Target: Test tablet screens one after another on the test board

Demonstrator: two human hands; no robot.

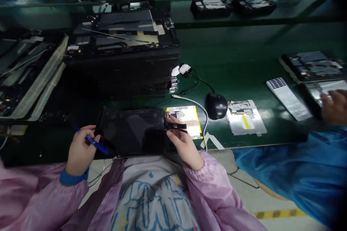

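A flat black screen panel lies at the bench's front edge, with my hands at either end. My left hand is closed around a blue pen and stays beside the panel's left end. At the right end, my right hand pinches the panel's edge between thumb and fingers. A short black ribbon-like strip sticks out there between those fingers. Just behind this hand is a bright plate with yellow edges, partly covered by the fingers.
Behind the panel rises a tall stack of black devices; more opened units stand left. A white cable, black mouse, silver plate and white strip lie rightward. A co-worker's hand works at far right.
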